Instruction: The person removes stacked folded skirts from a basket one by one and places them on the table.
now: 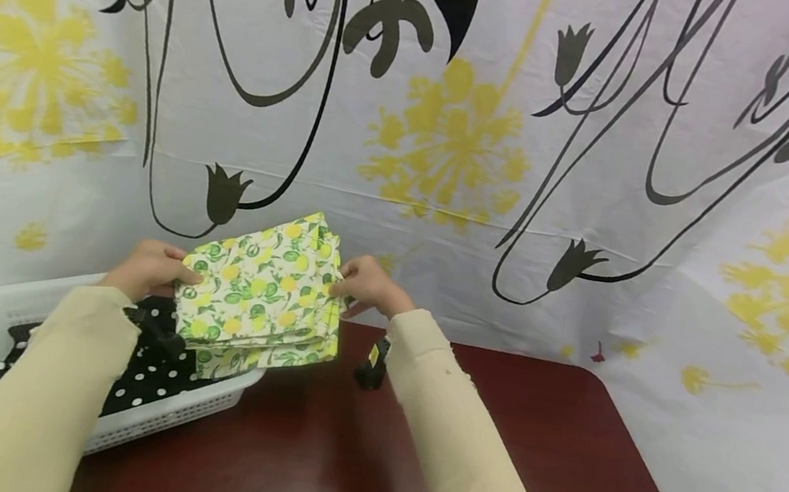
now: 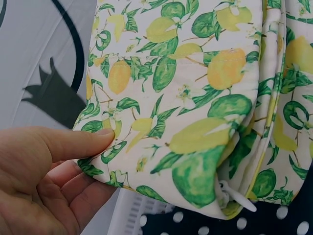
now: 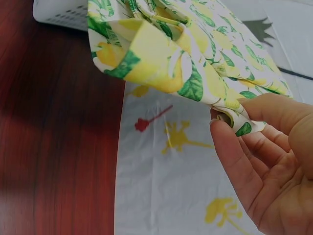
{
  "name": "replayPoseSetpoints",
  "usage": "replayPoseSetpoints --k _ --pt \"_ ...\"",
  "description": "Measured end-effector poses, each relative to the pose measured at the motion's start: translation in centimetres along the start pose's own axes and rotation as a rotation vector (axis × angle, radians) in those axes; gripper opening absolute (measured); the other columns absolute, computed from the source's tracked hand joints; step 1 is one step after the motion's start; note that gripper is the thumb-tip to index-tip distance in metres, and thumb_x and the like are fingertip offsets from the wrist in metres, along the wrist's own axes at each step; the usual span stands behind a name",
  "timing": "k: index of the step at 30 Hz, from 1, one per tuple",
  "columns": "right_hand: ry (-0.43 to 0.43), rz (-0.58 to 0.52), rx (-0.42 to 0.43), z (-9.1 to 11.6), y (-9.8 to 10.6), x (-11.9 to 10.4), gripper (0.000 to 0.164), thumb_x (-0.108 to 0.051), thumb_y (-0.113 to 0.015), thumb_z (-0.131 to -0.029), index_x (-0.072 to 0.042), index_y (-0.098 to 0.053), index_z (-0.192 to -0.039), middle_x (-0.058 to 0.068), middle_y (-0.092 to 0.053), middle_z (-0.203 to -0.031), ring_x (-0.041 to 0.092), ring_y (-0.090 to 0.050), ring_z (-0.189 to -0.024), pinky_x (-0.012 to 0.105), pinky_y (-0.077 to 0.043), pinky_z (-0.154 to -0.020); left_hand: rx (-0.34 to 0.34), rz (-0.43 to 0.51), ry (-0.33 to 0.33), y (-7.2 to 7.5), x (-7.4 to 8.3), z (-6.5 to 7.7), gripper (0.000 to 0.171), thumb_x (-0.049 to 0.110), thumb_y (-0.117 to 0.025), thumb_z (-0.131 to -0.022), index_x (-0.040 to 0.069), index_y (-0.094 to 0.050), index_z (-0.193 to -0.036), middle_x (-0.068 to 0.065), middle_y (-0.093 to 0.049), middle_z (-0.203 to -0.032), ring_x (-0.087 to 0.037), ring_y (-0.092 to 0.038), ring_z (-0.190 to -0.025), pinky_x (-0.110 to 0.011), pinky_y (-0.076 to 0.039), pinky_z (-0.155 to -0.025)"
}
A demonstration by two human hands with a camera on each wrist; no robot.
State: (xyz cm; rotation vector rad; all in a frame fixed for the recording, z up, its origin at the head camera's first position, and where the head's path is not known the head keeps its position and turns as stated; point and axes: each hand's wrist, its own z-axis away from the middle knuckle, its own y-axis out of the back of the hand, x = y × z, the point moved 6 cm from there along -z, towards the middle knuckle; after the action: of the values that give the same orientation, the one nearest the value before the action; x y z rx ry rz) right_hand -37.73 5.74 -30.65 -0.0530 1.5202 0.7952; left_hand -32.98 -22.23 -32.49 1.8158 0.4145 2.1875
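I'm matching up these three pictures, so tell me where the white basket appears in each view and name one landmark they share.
Head: the white basket is at the lower left.
Left wrist: a small part of the white basket shows at the bottom, left of centre.
Right wrist: part shows at the top left.
Shared landmark: the lemon-print cloth.

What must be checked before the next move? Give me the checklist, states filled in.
1. Left hand pinching the lemon-print cloth: ok.
2. Right hand pinching its opposite side: ok.
3. Cloth folded in layers: ok.
4. Cloth clear of the white basket, not touching: cannot tell.
5. Polka-dot fabric inside the basket: ok.
6. Tabletop free of objects beside the basket: not ok, small black object there.
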Motion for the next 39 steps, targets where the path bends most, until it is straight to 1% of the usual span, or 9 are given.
replayPoseSetpoints --k 5,9,19,23,26,32,35,36,39 --pt "-0.008 0.028 0.022 0.7 1.3 0.8 0.049 -0.001 -0.061 -0.086 -0.012 -0.020 -0.062 -0.003 -0.013 -0.055 0.009 -0.020 -0.043 0.041 -0.055 -0.061 0.000 -0.002 -0.020 -1.4 0.6 -0.7 0.050 0.003 -0.064 -0.083 -0.018 -0.043 -0.123 -0.001 -0.060 -0.077 -0.011 -0.060 -0.064 -0.029 -0.054 -0.065" --pt "-0.015 0.047 0.031 1.5 2.4 1.4 0.048 -0.001 -0.061 -0.085 -0.012 -0.023 -0.059 -0.002 -0.015 -0.053 0.009 -0.019 -0.043 0.045 -0.055 -0.063 -0.003 0.011 -0.023 -2.8 0.8 -1.0 0.049 0.002 -0.065 -0.083 -0.018 -0.044 -0.122 -0.005 -0.060 -0.081 -0.012 -0.061 -0.065 -0.029 -0.054 -0.065" --pt "-0.070 0.046 0.050 3.4 3.7 4.0 0.045 -0.003 -0.062 -0.085 -0.011 -0.026 -0.060 -0.002 -0.019 -0.053 0.010 -0.022 -0.043 0.038 -0.055 -0.057 -0.008 0.065 -0.024 -5.9 0.6 -2.0 0.040 -0.002 -0.064 -0.082 -0.018 -0.049 -0.116 -0.007 -0.060 -0.078 -0.014 -0.062 -0.062 -0.033 -0.055 -0.065" --pt "-0.057 0.045 0.051 3.9 4.1 4.9 0.045 -0.001 -0.061 -0.085 -0.011 -0.026 -0.058 -0.002 -0.020 -0.051 0.010 -0.021 -0.042 0.040 -0.054 -0.056 -0.028 0.059 -0.035 -6.9 0.8 -2.2 0.040 -0.001 -0.062 -0.083 -0.018 -0.049 -0.117 -0.007 -0.061 -0.078 -0.014 -0.062 -0.062 -0.032 -0.055 -0.064" --pt "-0.059 0.031 0.053 4.3 4.5 5.6 0.046 0.000 -0.061 -0.085 -0.009 -0.027 -0.056 -0.001 -0.022 -0.049 0.011 -0.022 -0.042 0.044 -0.054 -0.061 -0.042 0.042 -0.055 -7.6 1.2 -2.2 0.040 -0.001 -0.061 -0.084 -0.018 -0.048 -0.118 -0.009 -0.061 -0.082 -0.014 -0.062 -0.064 -0.032 -0.055 -0.065" --pt "-0.097 0.002 0.083 5.4 5.5 7.2 0.045 0.000 -0.062 -0.085 -0.010 -0.029 -0.056 -0.001 -0.024 -0.048 0.012 -0.024 -0.041 0.049 -0.053 -0.066 -0.073 0.011 -0.074 -9.6 1.8 -2.2 0.042 -0.002 -0.061 -0.083 -0.019 -0.047 -0.119 -0.017 -0.060 -0.092 -0.014 -0.061 -0.066 -0.033 -0.054 -0.066" --pt "-0.117 -0.013 0.104 6.2 6.0 8.1 0.045 0.000 -0.062 -0.084 -0.010 -0.028 -0.056 -0.002 -0.021 -0.049 0.010 -0.021 -0.040 0.047 -0.054 -0.064 -0.091 -0.003 -0.088 -10.7 1.9 -2.4 0.039 -0.004 -0.061 -0.082 -0.019 -0.049 -0.116 -0.021 -0.059 -0.092 -0.016 -0.060 -0.063 -0.034 -0.054 -0.064" --pt "-0.124 -0.021 0.108 6.5 6.1 8.5 0.045 0.000 -0.062 -0.084 -0.011 -0.027 -0.057 -0.002 -0.021 -0.049 0.010 -0.021 -0.040 0.047 -0.054 -0.063 -0.097 -0.018 -0.094 -11.1 1.9 -2.4 0.032 -0.004 -0.061 -0.082 -0.019 -0.052 -0.108 -0.021 -0.058 -0.092 -0.015 -0.058 -0.062 -0.034 -0.053 -0.063" --pt "-0.128 -0.033 0.112 7.2 6.4 9.6 0.045 0.001 -0.062 -0.084 -0.010 -0.027 -0.058 -0.002 -0.021 -0.050 0.009 -0.021 -0.040 0.045 -0.055 -0.061 -0.102 -0.009 -0.099 -12.3 1.6 -2.8 0.024 -0.008 -0.061 -0.080 -0.019 -0.055 -0.100 -0.025 -0.057 -0.091 -0.017 -0.058 -0.061 -0.037 -0.054 -0.064"
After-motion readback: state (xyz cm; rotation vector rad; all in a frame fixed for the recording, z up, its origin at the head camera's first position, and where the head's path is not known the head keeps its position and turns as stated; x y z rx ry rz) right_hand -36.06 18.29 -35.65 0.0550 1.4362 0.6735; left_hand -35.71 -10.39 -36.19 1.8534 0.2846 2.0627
